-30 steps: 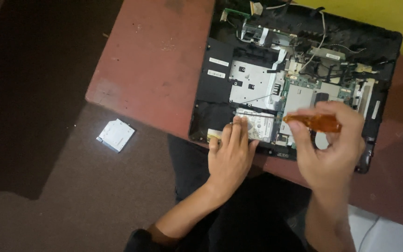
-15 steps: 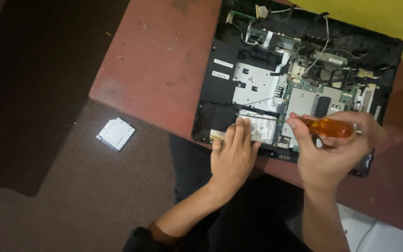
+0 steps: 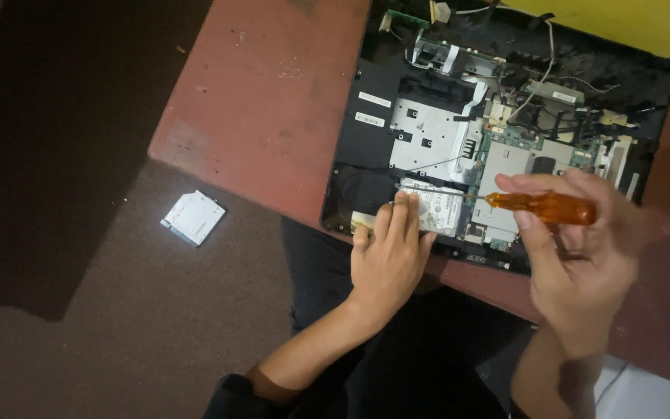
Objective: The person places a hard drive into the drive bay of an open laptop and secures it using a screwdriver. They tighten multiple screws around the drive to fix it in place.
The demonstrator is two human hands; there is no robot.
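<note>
An opened laptop base (image 3: 374,116) lies on a reddish-brown table (image 3: 273,101), its metal plates, circuit board and loose wires exposed. My left hand (image 3: 389,256) rests on its near edge, fingertips pressed on a silver hard drive (image 3: 437,208). My right hand (image 3: 579,256) holds a screwdriver with an orange translucent handle (image 3: 544,206) sideways, the thin shaft pointing left over the drive. The tip sits close to my left fingertips.
A flat silver rectangular part (image 3: 193,218) lies on the dark floor to the left of the table. A yellow wall (image 3: 630,27) runs behind the laptop. My dark-clothed legs are under the table edge.
My right hand has turned the screwdriver from a downward tilt to lying sideways, shaft pointing left across the drive. My left hand stays on the hard drive.
</note>
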